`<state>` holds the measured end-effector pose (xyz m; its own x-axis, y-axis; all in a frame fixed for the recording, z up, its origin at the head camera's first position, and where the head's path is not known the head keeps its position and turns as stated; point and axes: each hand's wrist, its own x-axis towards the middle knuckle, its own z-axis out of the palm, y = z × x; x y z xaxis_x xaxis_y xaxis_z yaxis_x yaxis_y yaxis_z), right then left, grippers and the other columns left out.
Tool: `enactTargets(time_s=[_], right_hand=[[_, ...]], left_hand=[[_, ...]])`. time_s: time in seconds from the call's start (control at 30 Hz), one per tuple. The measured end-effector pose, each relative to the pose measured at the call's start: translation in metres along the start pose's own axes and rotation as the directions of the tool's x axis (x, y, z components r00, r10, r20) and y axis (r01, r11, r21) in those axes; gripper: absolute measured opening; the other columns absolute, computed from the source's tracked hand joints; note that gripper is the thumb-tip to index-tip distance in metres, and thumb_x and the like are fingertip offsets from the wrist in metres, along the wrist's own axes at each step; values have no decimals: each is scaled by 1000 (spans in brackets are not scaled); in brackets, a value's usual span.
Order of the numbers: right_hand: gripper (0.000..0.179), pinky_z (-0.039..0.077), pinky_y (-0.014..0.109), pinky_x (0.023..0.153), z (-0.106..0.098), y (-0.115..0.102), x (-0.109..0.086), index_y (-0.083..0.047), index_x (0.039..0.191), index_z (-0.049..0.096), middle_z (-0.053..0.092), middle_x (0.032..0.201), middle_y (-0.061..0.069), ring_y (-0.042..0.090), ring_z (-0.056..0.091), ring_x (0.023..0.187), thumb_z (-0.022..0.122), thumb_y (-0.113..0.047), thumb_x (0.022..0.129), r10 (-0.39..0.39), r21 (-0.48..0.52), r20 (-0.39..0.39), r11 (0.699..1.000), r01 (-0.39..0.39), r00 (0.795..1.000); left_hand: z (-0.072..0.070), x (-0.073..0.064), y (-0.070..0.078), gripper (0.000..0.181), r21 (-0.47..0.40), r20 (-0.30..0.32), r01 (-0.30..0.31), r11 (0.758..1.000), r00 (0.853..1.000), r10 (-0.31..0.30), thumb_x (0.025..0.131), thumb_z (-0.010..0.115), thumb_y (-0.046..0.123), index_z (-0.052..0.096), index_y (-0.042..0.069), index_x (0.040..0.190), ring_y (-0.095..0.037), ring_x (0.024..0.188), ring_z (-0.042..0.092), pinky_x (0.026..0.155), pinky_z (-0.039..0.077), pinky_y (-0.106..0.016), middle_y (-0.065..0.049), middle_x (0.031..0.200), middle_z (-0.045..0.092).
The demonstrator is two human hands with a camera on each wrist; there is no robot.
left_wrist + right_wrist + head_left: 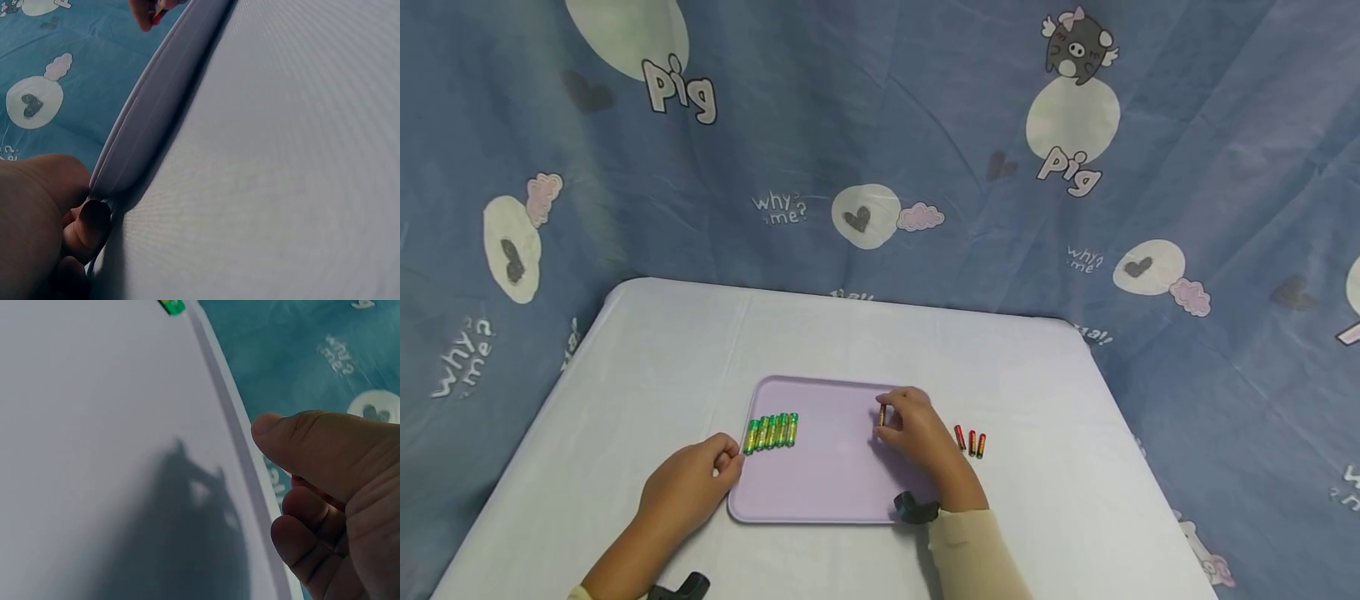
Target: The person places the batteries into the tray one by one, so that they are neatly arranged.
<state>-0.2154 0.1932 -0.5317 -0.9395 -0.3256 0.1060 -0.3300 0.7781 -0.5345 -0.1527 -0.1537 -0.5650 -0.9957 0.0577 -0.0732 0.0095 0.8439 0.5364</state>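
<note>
Centrally, a lilac tray (835,483) lies on the white-covered table (1022,358), as I view it through the head camera. I have the right hand (916,427) above the tray's right part, thumb and fingers closed narrowly about a small battery (882,415), whose red end shows from the left wrist. Three red-and-black batteries (972,442) lie side by side on the table, just right of the tray. Within the tray, near its left rim, a row of green-and-gold batteries (772,432) lies close together; from the right wrist I see one green end, and the hand's shadow falls across the tray floor. I have the left hand (688,481) at the tray's left edge, fingers curled, pinching the rim between thumb and finger. Behind the table hangs a blue printed cloth (925,125).
</note>
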Motion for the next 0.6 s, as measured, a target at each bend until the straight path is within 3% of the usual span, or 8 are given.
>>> enactTargets(time_s=[0.3,0.6], right_hand=[[46,52,29,85,10,-25,13,-6,130,69,62,125,6,13,58,94,85,-15,88,-26,41,66,999,24,997],[47,51,27,86,21,-33,19,-9,132,69,61,129,5,10,56,95,85,-17,88,-41,46,105,998,36,994]], left_hand=[[-4,-1,3,11,1,-14,-10,1000,1000,10,96,67,30,63,20,94,-16,68,48,60,35,-33,6,72,53],[-2,-2,4,11,7,-6,-3,1000,1000,3,97,68,30,64,20,95,-16,68,48,60,35,-34,5,72,54]])
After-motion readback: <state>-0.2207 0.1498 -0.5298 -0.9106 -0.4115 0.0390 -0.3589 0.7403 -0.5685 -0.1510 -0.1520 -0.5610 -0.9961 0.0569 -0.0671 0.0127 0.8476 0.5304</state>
